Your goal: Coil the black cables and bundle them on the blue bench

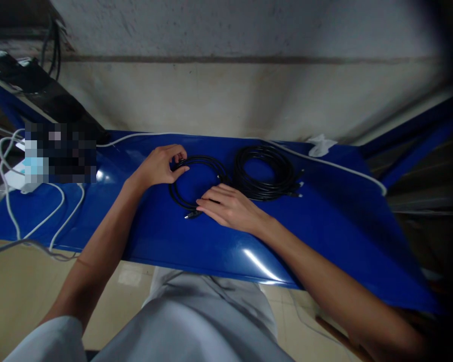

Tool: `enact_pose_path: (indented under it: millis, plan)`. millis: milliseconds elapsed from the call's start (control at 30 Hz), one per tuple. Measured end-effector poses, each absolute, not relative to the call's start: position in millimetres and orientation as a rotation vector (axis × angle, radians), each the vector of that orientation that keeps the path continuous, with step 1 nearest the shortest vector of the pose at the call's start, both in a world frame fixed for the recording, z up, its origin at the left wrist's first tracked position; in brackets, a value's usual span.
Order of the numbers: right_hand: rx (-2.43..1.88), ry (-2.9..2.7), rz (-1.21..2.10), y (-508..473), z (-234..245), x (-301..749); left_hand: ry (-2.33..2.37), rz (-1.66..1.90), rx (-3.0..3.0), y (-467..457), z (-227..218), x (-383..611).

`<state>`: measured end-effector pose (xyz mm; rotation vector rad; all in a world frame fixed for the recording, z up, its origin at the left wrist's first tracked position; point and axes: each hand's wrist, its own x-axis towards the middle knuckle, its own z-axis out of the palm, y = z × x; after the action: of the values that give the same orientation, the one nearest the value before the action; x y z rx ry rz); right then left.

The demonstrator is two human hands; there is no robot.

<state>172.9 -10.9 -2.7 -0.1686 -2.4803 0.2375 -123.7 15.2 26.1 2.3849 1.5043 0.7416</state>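
Note:
A thin black cable (204, 158) lies in a loose loop on the blue table (166, 236). My left hand (162, 165) is at the loop's upper left, thumb and fingers curled around the strands. Down at the loop's lower right, my right hand (230, 205) has its fingers closed together over the cable. A plug end (192, 214) with a metal tip sticks out to the left of these fingertips. Just to the right of the loop rests a thicker coil of black cables (264, 196), with several plug ends at its right side.
White cords (62, 201) tangle at the left around a white box (20, 178). A dark upright object (56, 100) stands behind them. Another white cable (324, 162) runs along the wall side, near a crumpled white plastic piece (320, 145). The wall (211, 95) borders the table's back.

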Motion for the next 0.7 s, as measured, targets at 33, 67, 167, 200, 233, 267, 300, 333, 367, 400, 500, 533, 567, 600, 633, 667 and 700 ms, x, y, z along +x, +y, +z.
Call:
enact_pose_path:
  millis: [33,67,167,200,233,267,300,333,367,400,500,533,567,600,633,667,700]
  plan:
    - [-0.170,-2.466,0.249,-10.6,-2.8,172.8,1.491,0.749,2.380,15.7,25.3,-124.3]
    - [-0.171,-2.456,0.257,-10.2,-3.0,172.6,1.477,0.761,2.373,16.4,24.3,-124.8]
    - [-0.187,-2.444,0.263,-9.4,-4.1,172.5,1.447,0.803,2.344,18.5,21.2,-125.9]
    - [-0.193,-2.445,0.262,-9.2,-4.4,172.5,1.443,0.813,2.334,19.0,20.6,-125.9]
    - [-0.198,-2.446,0.259,-9.1,-4.7,172.6,1.440,0.817,2.327,19.3,20.2,-125.8]
    - [-0.201,-2.446,0.254,-9.1,-4.9,172.8,1.438,0.814,2.325,19.5,20.1,-125.5]
    - [-0.202,-2.445,0.249,-9.1,-4.9,172.9,1.434,0.805,2.326,19.5,20.2,-125.2]
    - [-0.203,-2.444,0.243,-9.3,-4.7,173.0,1.430,0.797,2.327,19.5,20.4,-124.8]
    - [-0.205,-2.444,0.239,-9.5,-4.5,173.2,1.426,0.791,2.326,19.4,20.6,-124.3]
    - [-0.210,-2.442,0.240,-9.8,-4.2,173.3,1.421,0.792,2.323,19.4,20.8,-123.9]
    - [-0.236,-2.431,0.258,-10.6,-3.5,173.3,1.415,0.803,2.324,19.6,20.7,-123.2]
    - [-0.245,-2.423,0.267,-10.8,-3.7,173.2,1.411,0.804,2.327,19.9,20.5,-123.0]
    - [-0.253,-2.413,0.275,-10.9,-4.2,173.1,1.403,0.803,2.330,20.2,20.4,-122.8]
    - [-0.260,-2.401,0.282,-10.9,-4.9,172.9,1.392,0.806,2.331,20.5,20.4,-122.6]
    - [-0.265,-2.388,0.289,-10.9,-5.8,172.8,1.378,0.815,2.332,20.8,20.5,-122.4]
    - [-0.269,-2.372,0.296,-10.7,-6.9,172.7,1.362,0.826,2.332,20.9,20.8,-122.0]
    - [-0.273,-2.356,0.305,-10.5,-8.0,172.8,1.349,0.837,2.331,20.9,21.2,-121.5]
